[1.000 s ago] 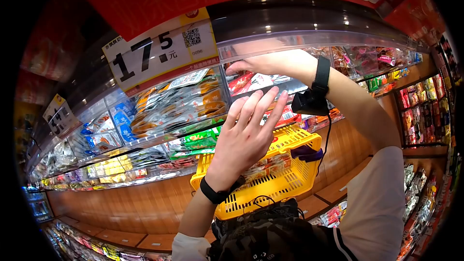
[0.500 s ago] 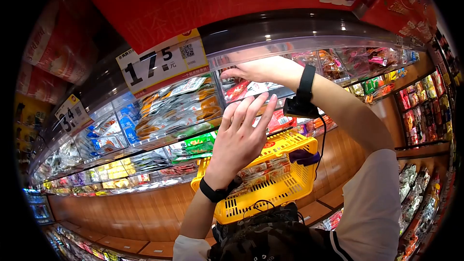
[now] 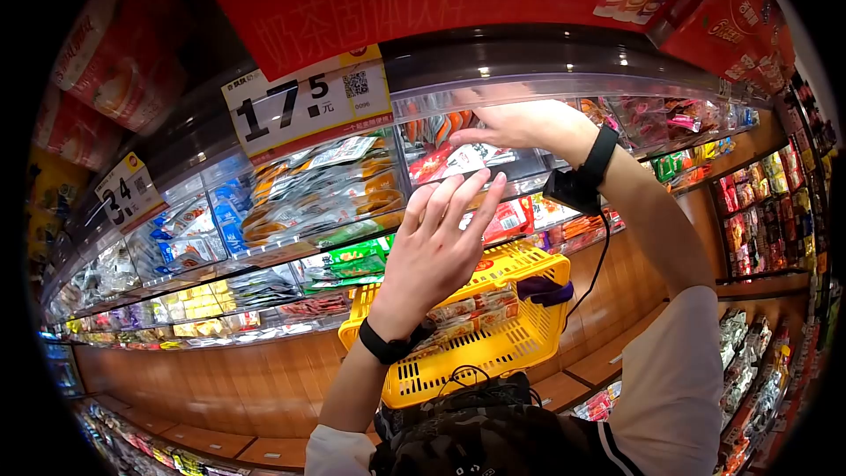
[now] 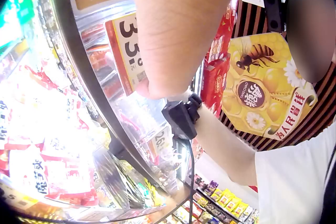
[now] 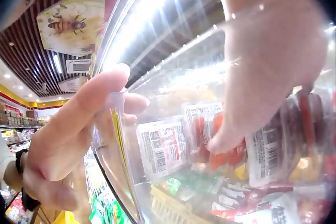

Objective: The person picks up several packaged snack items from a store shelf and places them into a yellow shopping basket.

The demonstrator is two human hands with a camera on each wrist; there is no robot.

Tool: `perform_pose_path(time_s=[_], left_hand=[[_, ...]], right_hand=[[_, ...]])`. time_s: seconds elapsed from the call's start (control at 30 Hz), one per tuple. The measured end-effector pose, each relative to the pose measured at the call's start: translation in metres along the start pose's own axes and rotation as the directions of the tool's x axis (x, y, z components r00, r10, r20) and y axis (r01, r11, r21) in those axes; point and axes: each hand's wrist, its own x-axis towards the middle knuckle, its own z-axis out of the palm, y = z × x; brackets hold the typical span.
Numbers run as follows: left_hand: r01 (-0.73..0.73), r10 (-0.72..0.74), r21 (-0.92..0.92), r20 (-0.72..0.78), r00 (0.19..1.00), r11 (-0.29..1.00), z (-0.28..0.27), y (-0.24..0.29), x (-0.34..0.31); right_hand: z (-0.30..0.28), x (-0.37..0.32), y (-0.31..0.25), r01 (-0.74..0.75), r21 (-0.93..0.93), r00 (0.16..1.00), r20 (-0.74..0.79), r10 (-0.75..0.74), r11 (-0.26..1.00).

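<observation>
Beyond the clear shelf front, my right hand (image 3: 533, 128) reaches into a bin. In the right wrist view its thumb stands apart from the fingers among clear packs (image 5: 164, 148) of reddish food; contact is unclear and the fingers are partly hidden. Red and white packs (image 3: 471, 159) lie under the thumb. My left hand (image 3: 436, 242) is raised at the shelf's front edge with nearly straight fingers. In the right wrist view the left hand (image 5: 79, 129) has its fingertips at the clear front panel (image 5: 122, 155), beside a price tag. A "33.8" price tag (image 4: 123, 45) shows beside it in the left wrist view.
A yellow basket (image 3: 520, 344) holding packs sits below my hands, with a purple item (image 3: 545, 291) on its rim. Large red packages (image 3: 423, 9) overhang the top. Bins of orange packs (image 3: 326, 194) line the left. A cable hangs from my right wrist.
My right hand first drew left, then moved back right, its thumb now over the red and white packs. The left hand stays at the shelf edge. The head view has shifted slightly.
</observation>
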Motion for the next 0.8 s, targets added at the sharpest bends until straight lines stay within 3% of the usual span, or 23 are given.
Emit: perform_pose_path(time_s=[0.1, 0.13, 0.17, 0.23, 0.3, 0.37, 0.43, 0.67, 0.73, 0.8], left_hand=[[0.010, -0.012, -0.045, -0.042, 0.999, 0.999, 0.003, 0.000, 0.000], [0.013, -0.015, -0.045, -0.042, 0.999, 0.999, 0.003, 0.000, 0.000], [0.013, -0.015, -0.049, -0.036, 0.999, 0.999, 0.002, 0.000, 0.000], [0.020, -0.022, -0.054, -0.032, 0.999, 0.998, 0.003, -0.001, -0.001], [0.019, -0.021, -0.071, -0.021, 1.000, 0.997, 0.003, -0.001, -0.001], [0.022, -0.024, -0.067, -0.031, 0.999, 0.998, 0.003, -0.002, -0.001], [0.019, -0.022, -0.068, -0.035, 0.999, 0.998, 0.004, -0.001, -0.001], [0.004, -0.006, -0.061, -0.038, 0.999, 0.998, 0.004, -0.004, -0.002], [-0.007, 0.005, -0.066, -0.035, 0.999, 0.998, 0.003, -0.005, -0.002], [-0.023, 0.021, -0.061, -0.040, 0.999, 0.998, 0.004, -0.005, -0.003]], right_hand=[[-0.001, 0.001, 0.011, 0.043, 0.022, 0.997, 0.069, -0.045, 0.999], [-0.012, 0.004, 0.009, -0.079, 0.081, 0.958, 0.283, 0.053, 0.994], [-0.023, 0.006, 0.008, -0.209, 0.109, 0.863, 0.488, 0.131, 0.972], [-0.031, -0.002, 0.005, -0.233, 0.122, 0.853, 0.502, 0.143, 0.965], [-0.024, -0.016, 0.008, -0.228, 0.071, 0.932, 0.305, 0.197, 0.971], [-0.022, -0.021, 0.007, -0.125, -0.084, 0.987, 0.095, 0.132, 0.989], [-0.015, -0.028, 0.009, -0.105, 0.024, 0.985, -0.133, 0.107, 0.994], [0.004, -0.020, 0.016, -0.219, -0.039, 0.968, -0.136, 0.212, 0.975], [-0.008, -0.008, 0.003, -0.413, -0.128, 0.909, 0.000, 0.417, 0.902], [-0.006, -0.004, 0.009, -0.375, -0.175, 0.924, 0.002, 0.382, 0.910]])
